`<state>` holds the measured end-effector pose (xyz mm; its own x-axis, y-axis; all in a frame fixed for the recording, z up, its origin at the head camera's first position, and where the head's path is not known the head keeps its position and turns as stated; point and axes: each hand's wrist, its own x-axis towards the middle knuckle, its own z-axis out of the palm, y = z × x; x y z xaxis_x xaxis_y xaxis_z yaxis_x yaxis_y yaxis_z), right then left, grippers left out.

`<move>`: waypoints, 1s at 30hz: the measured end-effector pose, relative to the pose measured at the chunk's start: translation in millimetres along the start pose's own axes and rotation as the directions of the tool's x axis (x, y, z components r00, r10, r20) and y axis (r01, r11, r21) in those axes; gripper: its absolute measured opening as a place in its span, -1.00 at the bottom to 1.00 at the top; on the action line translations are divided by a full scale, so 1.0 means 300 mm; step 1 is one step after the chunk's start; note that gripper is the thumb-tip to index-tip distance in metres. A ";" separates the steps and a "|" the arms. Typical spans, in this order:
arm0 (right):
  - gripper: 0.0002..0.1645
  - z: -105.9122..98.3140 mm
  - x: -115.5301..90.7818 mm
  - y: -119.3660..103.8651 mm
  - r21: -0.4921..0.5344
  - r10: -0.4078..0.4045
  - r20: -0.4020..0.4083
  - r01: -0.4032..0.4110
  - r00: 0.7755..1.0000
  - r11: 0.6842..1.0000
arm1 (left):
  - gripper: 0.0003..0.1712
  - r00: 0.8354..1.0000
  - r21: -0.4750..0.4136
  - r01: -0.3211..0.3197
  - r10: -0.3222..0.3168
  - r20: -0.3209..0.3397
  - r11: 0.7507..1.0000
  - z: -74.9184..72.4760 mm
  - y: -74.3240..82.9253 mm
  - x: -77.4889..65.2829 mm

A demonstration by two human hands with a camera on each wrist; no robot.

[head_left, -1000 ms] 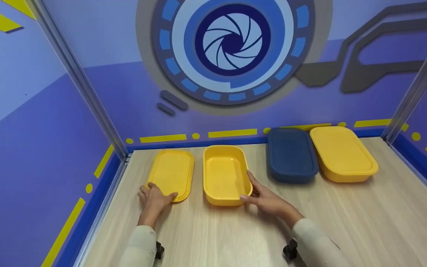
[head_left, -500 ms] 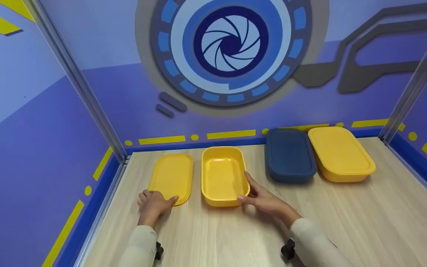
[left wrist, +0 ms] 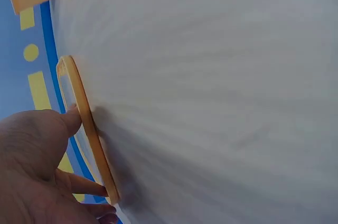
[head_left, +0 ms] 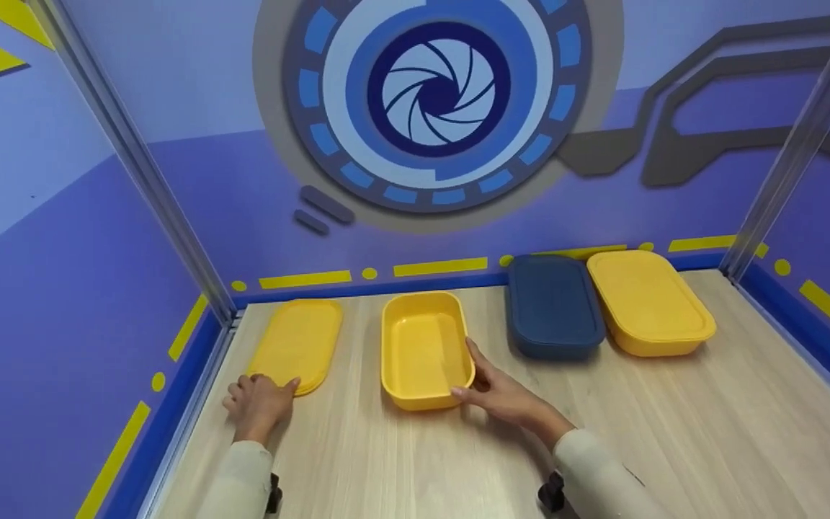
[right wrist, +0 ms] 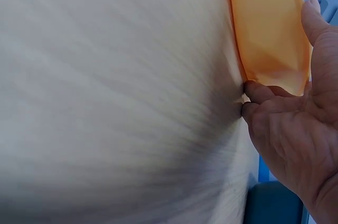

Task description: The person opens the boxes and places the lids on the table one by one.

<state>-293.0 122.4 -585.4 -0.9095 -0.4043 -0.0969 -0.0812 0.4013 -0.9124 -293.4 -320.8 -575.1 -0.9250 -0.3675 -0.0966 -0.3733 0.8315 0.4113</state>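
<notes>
On the left of the head view, a yellow lunch box lid point(head_left: 300, 342) lies flat, turned slightly askew. My left hand point(head_left: 262, 405) grips its near end, thumb at the near right edge and fingers at the left corner. The left wrist view shows the lid point(left wrist: 88, 118) edge-on between thumb and fingers. Right of it stands a matching yellow lunch box point(head_left: 426, 402), uncovered, with nothing inside. My right hand point(head_left: 507, 396) holds its near right corner, thumb at the front and fingers along the right wall. In the right wrist view, fingertips reach low on the lunch box point(right wrist: 269, 34).
A covered dark blue lunch box point(head_left: 555, 306) and a covered yellow lunch box point(head_left: 651, 299) stand side by side at the back right. A purple panel point(head_left: 192, 187) closes off the back. Metal posts point(head_left: 148, 180) rise at the table's back corners.
My left hand has slid the lid left, and it has turned a little, widening the gap to the lunch box. The right hand keeps its hold. The head view has shifted slightly.
</notes>
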 end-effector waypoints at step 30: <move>0.30 -0.003 -0.004 -0.007 -0.012 -0.003 0.029 0.003 1.000 1.000 | 0.08 0.988 0.020 0.079 -0.076 -0.135 0.997 -0.006 -0.012 -0.010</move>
<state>-292.0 122.9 -582.9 -0.8969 -0.4293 -0.1062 -0.0889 0.4102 -0.9077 -289.2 -323.4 -574.7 -0.8761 -0.4821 -0.0047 -0.4468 0.8082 0.3838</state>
